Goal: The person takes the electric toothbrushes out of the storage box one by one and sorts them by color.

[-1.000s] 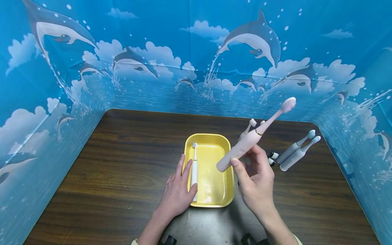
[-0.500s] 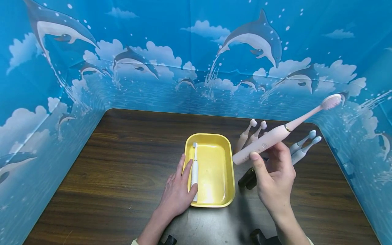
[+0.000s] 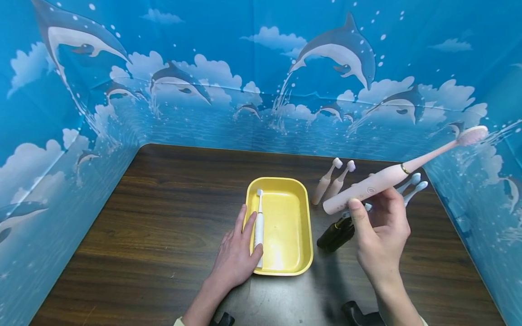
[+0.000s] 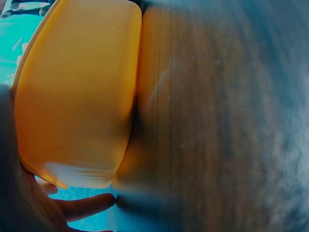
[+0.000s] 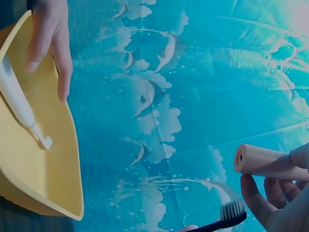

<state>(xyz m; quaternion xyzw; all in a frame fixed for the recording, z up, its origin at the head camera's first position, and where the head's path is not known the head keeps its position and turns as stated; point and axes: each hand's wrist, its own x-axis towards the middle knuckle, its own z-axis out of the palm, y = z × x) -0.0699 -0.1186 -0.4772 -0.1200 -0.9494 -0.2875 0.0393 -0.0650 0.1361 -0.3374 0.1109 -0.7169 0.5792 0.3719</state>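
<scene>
My right hand (image 3: 381, 244) pinches a pale pink electric toothbrush (image 3: 381, 183) by the lower handle, holding it up and tilted, bristle head toward the upper right. In the right wrist view the handle's end (image 5: 263, 162) shows between thumb and fingers. A white electric toothbrush (image 3: 259, 228) lies lengthwise along the left side of the yellow tray (image 3: 287, 226). My left hand (image 3: 236, 256) rests over the tray's left rim with fingers extended, some inside and some outside, its thumb beside the white handle. In the left wrist view, the tray's outer wall (image 4: 79, 96) fills the left part.
Two pink toothbrushes (image 3: 322, 188) stand right of the tray's far end. Dark toothbrushes (image 3: 332, 235) stand close by its right side. Two grey-blue toothbrushes (image 3: 415, 190) are partly hidden behind my right hand. A dolphin-printed curtain (image 3: 253, 90) encloses the wooden table (image 3: 171, 217).
My right hand has carried the pink electric toothbrush rightward from over the tray, and the brush leans flatter. The dark toothbrushes have come into view. My left hand stays put.
</scene>
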